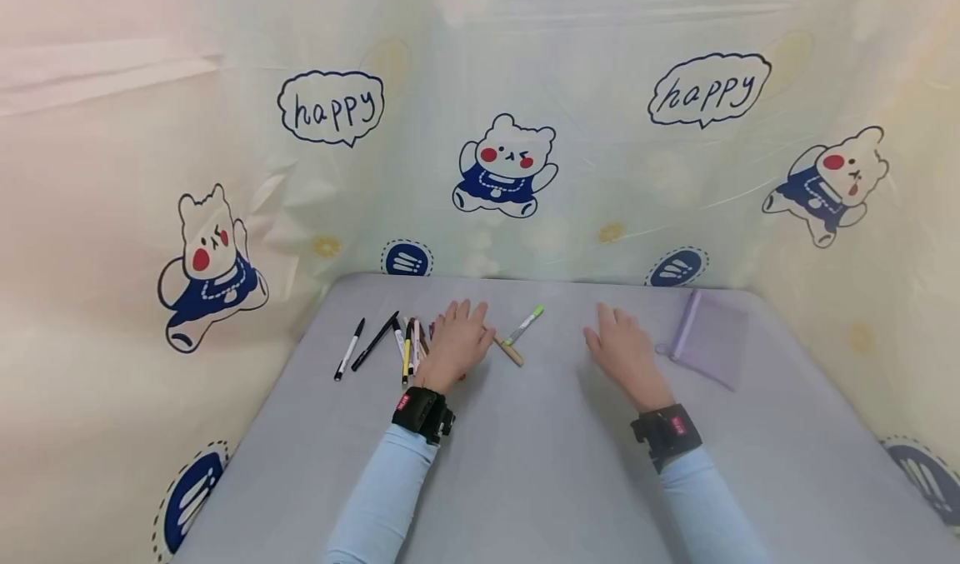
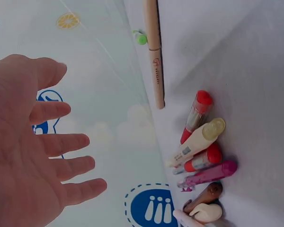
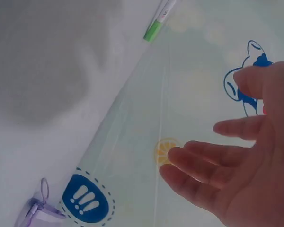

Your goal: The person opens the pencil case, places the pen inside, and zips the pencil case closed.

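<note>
In the head view my left hand [image 1: 455, 346] hovers with spread fingers above a group of pens, holding nothing. Under and beside it the left wrist view shows a red-capped marker [image 2: 197, 113], a cream pen [image 2: 197, 143], a magenta pen [image 2: 210, 173] and a brown pen [image 2: 209, 194]. A tan pen [image 1: 512, 352] and a green-capped marker [image 1: 527, 324] lie just right of that hand. My right hand [image 1: 624, 356], fingers loosely extended, is over the table between the green-capped marker and a sheer purple pouch [image 1: 708, 337]; nothing is in its grasp.
At the left lie a white pen with a black cap [image 1: 349, 351], a black pen [image 1: 375, 341], a yellow pen [image 1: 407, 352] and a pink pen [image 1: 417, 347]. A grey cloth-covered table [image 1: 540, 464] carries everything, and a printed curtain [image 1: 592, 189] hangs behind its far edge.
</note>
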